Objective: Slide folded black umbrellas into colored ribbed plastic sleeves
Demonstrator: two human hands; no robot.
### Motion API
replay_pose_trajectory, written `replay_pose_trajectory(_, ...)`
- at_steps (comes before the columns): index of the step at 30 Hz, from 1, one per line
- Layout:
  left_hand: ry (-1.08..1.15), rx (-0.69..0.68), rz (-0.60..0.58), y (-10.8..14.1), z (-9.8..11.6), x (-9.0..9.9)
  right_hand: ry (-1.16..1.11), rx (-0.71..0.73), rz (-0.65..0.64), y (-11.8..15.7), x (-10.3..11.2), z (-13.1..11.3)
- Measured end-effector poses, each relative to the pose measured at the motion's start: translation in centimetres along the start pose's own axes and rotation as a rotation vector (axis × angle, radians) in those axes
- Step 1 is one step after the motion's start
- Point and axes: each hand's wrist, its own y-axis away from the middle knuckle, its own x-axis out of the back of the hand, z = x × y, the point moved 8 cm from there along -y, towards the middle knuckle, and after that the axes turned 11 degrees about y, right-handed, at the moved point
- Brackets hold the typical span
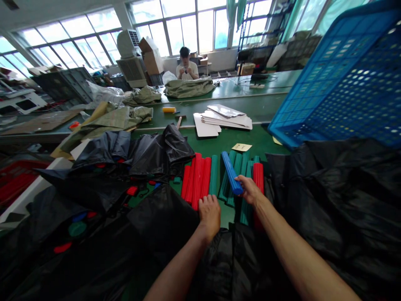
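My right hand point(248, 189) is closed around the lower end of a blue ribbed stick point(231, 172), held tilted above several green ribbed sticks point(239, 167). My left hand point(209, 213) rests palm down at the near ends of a row of red ribbed sticks point(196, 177); its fingers are slightly bent, touching the ends but not wrapped round any. One green stick point(213, 174) lies along the right side of that row. Beside my right wrist is another red stick point(258, 177), partly hidden by the forearm.
Black bags point(103, 209) with coloured ends poking out lie at left, and black fabric point(332, 200) lies at right. A blue basket point(344, 75) stands at upper right. White sheets point(227, 119) and a yellow label point(242, 147) lie ahead. Across the tables sits a person point(187, 69).
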Motion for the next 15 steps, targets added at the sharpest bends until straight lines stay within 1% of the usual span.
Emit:
replay_pose_trajectory(2, -0.073, -0.006, 0.011, -0.6, 0.3, -1.8, -0.078, -0.028, -0.04, 1.0, 0.8, 0.4)
replay_pose_trajectory(3, -0.069, 0.006, 0.013, -0.8, 0.2, -2.2, -0.111, -0.04, -0.06, 1.4, 1.0, 0.6)
replay_pose_trajectory(4, -0.038, 0.035, 0.011, -1.0, -0.1, -2.1, -0.142, -0.05, -0.078, 1.8, 1.1, 0.8)
replay_pose_trajectory(6, 0.097, 0.122, -0.008, -1.6, -1.2, -0.9, -0.198, -0.068, -0.104, 2.4, 1.2, 1.3)
replay_pose_trajectory(9, 0.479, 0.243, -0.094, -2.7, -2.6, 1.7, -0.268, -0.086, -0.122, 3.2, 0.7, 2.3)
replay_pose_trajectory(11, 0.764, 0.289, -0.141, -3.1, -2.7, 3.0, -0.303, -0.084, -0.142, 3.8, -0.2, 3.0)
replay_pose_trajectory(12, 0.862, 0.296, -0.146, -3.1, -2.5, 3.6, -0.317, -0.08, -0.159, 4.1, -0.8, 3.4)
replay_pose_trajectory(13, 0.911, 0.29, -0.138, -3.0, -2.2, 4.0, -0.328, -0.076, -0.183, 4.5, -1.5, 3.6)
replay_pose_trajectory(14, 0.904, 0.272, -0.12, -2.7, -1.7, 4.2, -0.337, -0.072, -0.209, 4.8, -2.1, 3.9)
replay_pose_trajectory(15, 0.851, 0.248, -0.096, -2.3, -1.1, 4.4, -0.344, -0.071, -0.237, 5.1, -2.7, 4.1)
